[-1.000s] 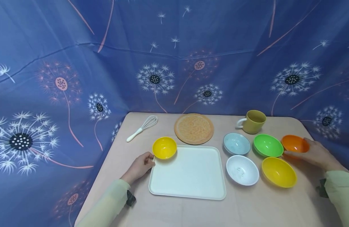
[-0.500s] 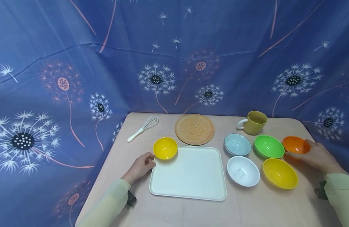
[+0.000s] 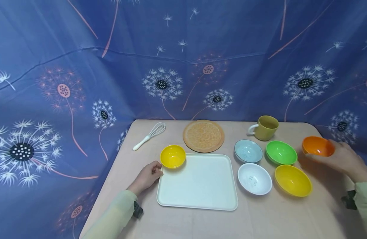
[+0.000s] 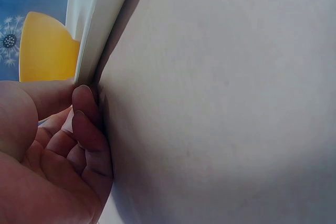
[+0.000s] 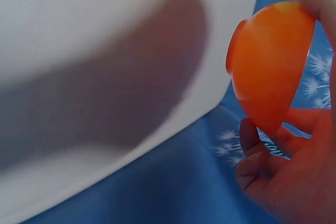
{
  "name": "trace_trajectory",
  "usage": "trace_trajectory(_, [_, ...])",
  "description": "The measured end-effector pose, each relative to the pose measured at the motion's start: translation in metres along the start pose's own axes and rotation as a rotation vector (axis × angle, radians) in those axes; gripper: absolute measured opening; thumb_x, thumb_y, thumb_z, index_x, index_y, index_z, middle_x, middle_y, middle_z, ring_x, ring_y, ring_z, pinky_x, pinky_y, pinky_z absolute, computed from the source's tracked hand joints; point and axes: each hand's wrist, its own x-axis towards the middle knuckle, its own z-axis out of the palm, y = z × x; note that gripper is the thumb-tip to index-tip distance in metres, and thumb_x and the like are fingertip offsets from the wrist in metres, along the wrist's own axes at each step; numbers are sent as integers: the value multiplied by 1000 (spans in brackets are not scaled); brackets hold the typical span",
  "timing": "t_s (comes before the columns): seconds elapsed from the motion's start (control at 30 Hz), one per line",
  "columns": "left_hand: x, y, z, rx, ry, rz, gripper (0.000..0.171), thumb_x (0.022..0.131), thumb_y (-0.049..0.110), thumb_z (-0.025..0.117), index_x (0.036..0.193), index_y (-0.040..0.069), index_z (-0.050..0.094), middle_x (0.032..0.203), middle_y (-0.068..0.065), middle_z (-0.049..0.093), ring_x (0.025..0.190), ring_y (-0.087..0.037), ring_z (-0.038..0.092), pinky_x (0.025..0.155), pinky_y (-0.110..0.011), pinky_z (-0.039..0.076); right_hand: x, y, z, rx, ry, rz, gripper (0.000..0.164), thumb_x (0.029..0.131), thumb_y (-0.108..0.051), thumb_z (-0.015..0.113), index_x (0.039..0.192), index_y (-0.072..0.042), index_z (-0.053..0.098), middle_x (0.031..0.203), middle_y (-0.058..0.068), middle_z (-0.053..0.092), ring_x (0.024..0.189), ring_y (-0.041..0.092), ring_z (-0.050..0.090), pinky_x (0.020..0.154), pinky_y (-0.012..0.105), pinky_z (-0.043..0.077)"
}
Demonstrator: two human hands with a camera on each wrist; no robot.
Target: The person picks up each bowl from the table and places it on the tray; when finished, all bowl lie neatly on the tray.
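My right hand (image 3: pixel 343 157) grips an orange bowl (image 3: pixel 316 146) by its side at the table's right. In the right wrist view the orange bowl (image 5: pixel 273 56) hangs above the table, thumb at one side of the rim and fingers at the other. At the left edge of a white tray (image 3: pixel 198 186), my left hand (image 3: pixel 147 176) pinches the tray's rim between thumb and fingers, as the left wrist view of the tray edge (image 4: pixel 102 24) shows. A small yellow bowl (image 3: pixel 173 156) sits on the tray's far left corner, close to those fingertips.
Right of the tray stand a light blue bowl (image 3: pixel 248 151), a green bowl (image 3: pixel 281 152), a white bowl (image 3: pixel 255 179) and a larger yellow bowl (image 3: pixel 293 181). Behind are a mustard mug (image 3: pixel 265 128), a round pizza-patterned board (image 3: pixel 203 136) and a whisk (image 3: pixel 149 136). A blue patterned cloth hangs behind.
My right hand has lifted the orange bowl off the table and shifted it a little right, away from the green bowl. The left hand keeps its place at the tray.
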Motion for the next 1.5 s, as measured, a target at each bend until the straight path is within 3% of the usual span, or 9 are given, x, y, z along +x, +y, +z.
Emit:
trace_trajectory(0.3, [0,-2,0,2,0,12,20,100,15,70,120,15,65,81,-2,58,69,-18,53,59,-27,42,-5,-14,-5,-30,24,-25,130,82,-67,77,154,18,11,141,51,18,112,66,34,91,81,36])
trace_trajectory(0.6, [2,-5,0,3,-1,20,20,100,15,70,119,16,65,80,-2,57,69,-18,53,59,-27,42,-9,-27,-7,-11,7,-44,131,81,-70,77,154,18,13,140,52,19,112,66,34,87,84,35])
trace_trajectory(0.97, [2,-3,0,11,-3,15,20,101,15,69,120,15,64,81,-2,59,70,-18,54,60,-27,43,-12,-52,-12,10,-54,-153,129,83,-73,72,158,12,12,139,48,23,111,65,37,79,84,37])
trace_trajectory(1.27, [4,-4,-1,6,-4,22,19,100,16,70,119,16,65,80,-2,59,69,-18,54,59,-28,42,-22,-93,-6,-6,-36,-263,122,82,-70,76,156,12,24,144,44,27,113,60,42,83,82,39])
trace_trajectory(1.5, [3,-4,-3,13,-9,24,18,101,15,69,118,17,65,81,-2,59,69,-17,54,60,-27,43,-36,-145,8,19,-84,-336,126,75,-77,78,158,5,28,144,35,35,117,54,48,88,79,41])
